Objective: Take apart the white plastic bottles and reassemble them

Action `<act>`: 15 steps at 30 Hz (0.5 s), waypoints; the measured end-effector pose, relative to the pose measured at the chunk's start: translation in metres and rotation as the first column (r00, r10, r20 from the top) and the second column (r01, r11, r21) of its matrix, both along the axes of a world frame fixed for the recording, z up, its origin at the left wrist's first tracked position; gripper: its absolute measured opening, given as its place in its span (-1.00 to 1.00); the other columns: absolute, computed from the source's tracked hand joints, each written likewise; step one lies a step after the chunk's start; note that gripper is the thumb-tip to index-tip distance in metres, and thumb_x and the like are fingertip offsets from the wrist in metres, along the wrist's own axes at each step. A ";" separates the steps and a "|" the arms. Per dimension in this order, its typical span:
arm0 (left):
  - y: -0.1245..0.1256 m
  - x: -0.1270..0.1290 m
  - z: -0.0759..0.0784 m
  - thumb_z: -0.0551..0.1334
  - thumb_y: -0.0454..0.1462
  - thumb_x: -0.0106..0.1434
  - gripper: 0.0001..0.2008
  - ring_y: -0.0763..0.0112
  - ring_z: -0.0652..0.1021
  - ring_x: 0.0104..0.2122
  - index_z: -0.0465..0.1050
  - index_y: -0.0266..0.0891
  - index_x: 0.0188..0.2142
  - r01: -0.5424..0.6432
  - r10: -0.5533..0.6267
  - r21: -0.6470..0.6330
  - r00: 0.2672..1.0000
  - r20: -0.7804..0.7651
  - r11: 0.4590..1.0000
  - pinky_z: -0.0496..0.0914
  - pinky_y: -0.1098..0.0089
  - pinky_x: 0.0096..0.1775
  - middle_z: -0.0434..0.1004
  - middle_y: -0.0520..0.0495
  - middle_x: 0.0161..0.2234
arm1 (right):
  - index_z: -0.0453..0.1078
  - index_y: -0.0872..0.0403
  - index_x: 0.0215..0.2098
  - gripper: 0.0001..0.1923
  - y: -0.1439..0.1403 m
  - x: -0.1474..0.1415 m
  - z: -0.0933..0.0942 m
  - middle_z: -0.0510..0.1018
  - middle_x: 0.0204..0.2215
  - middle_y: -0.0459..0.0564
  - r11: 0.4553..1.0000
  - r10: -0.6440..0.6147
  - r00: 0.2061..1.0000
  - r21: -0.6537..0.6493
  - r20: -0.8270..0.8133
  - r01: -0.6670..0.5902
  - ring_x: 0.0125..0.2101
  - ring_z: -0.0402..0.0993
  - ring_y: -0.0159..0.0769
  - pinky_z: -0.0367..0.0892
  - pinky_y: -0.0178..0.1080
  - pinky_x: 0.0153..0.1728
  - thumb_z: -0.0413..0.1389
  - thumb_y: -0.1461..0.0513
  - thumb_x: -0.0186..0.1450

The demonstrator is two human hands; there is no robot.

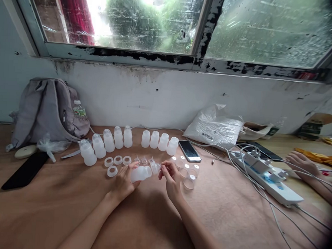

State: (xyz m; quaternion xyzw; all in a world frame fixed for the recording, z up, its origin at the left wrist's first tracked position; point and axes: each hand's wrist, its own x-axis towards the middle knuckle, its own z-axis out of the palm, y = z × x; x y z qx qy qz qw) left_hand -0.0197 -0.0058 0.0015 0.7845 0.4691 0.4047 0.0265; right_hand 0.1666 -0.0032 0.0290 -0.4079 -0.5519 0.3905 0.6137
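My left hand (125, 180) is wrapped round a frosted white baby bottle (139, 173), tipped on its side with the mouth facing right. My right hand (171, 178) pinches a clear bottle teat (156, 168) close to that mouth; whether they touch I cannot tell. Just behind the bottle, a few clear teats (144, 160) stand on the table. Left of them lie several white rings (118, 160). To the right of my right hand are several clear caps (189, 183). Farther back stand several capped bottles (108, 141) and, to their right, several uncapped bottles (163, 142).
A phone (189, 151) lies beyond the caps, before a silvery plastic bag (214, 127). At right are a power strip (274, 178) with trailing cables and another person's hand (303, 164). A grey backpack (48, 111) and a black phone-like slab (26, 171) occupy the left.
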 end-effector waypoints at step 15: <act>0.000 -0.004 0.000 0.17 -0.29 0.10 -0.60 0.20 0.40 -0.16 0.22 -0.13 -0.03 -0.058 0.068 0.103 0.992 -0.102 0.993 0.26 0.23 -0.13 0.42 -0.08 -0.17 | 0.24 0.02 -0.38 -0.89 0.003 -0.002 -0.008 0.34 -0.54 -0.13 0.998 0.050 0.996 -0.044 0.079 -0.047 -0.63 0.27 -0.42 0.19 -0.33 -0.61 -0.01 0.15 0.20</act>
